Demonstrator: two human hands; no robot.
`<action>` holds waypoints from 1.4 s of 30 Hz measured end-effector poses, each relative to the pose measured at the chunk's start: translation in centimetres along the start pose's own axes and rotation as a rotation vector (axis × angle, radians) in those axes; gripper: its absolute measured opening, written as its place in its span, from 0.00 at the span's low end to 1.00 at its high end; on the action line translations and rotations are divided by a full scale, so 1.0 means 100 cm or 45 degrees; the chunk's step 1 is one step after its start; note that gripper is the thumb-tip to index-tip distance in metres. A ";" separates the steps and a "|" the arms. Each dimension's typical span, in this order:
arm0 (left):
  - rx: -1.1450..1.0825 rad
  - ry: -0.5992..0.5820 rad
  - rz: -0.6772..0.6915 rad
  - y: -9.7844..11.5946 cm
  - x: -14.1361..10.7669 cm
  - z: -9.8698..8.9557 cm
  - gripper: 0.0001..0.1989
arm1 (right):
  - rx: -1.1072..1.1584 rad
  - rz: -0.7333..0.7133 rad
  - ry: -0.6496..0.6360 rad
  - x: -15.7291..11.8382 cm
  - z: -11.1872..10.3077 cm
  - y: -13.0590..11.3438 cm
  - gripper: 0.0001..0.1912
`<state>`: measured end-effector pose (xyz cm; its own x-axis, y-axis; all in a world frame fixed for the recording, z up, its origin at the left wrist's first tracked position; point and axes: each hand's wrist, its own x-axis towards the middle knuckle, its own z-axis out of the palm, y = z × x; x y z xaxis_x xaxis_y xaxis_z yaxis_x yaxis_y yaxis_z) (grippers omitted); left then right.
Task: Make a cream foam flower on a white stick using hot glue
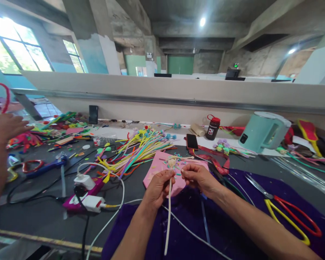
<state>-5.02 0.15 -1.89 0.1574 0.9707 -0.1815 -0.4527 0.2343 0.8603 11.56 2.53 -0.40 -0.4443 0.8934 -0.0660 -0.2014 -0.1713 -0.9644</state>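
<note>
My left hand [160, 186] pinches a cream pipe cleaner [168, 220] whose long end hangs down below the fingers. Just beyond the fingertips is a small cream coiled piece [172, 163], over a pink sheet [153, 169] scattered with little coloured bits. To the right, my right hand [196, 177] has its thumb and forefinger pressed together, close to the left fingertips but apart from them. Whatever lies between those right fingertips is too small to name.
Bundled coloured pipe cleaners [135, 151], a power strip [81, 196] with cables, a phone [192, 142], a bottle [212, 128], a kettle [264, 131] and open scissors [284, 209] surround the sheet. Another person's hand [5, 126] is at the far left.
</note>
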 end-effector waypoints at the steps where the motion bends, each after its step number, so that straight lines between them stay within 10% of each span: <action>1: 0.014 -0.008 -0.005 0.000 0.002 0.003 0.13 | -0.002 -0.002 0.003 -0.003 -0.003 -0.001 0.13; 13: 0.100 -0.223 -0.072 -0.011 0.032 0.054 0.13 | -0.190 -0.270 0.174 -0.022 -0.041 -0.021 0.08; 27: 0.162 -0.197 -0.071 -0.020 0.029 0.056 0.15 | -0.784 -0.497 0.154 -0.015 -0.049 -0.021 0.04; 42: 0.198 -0.001 -0.042 -0.016 0.025 0.056 0.15 | -0.252 -0.250 0.215 -0.003 -0.068 -0.021 0.12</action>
<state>1.05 1.87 -1.07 0.1710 0.9625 -0.2107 -0.3058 0.2551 0.9173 18.09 5.45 -0.08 -0.2596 0.9605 0.1005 -0.0881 0.0801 -0.9929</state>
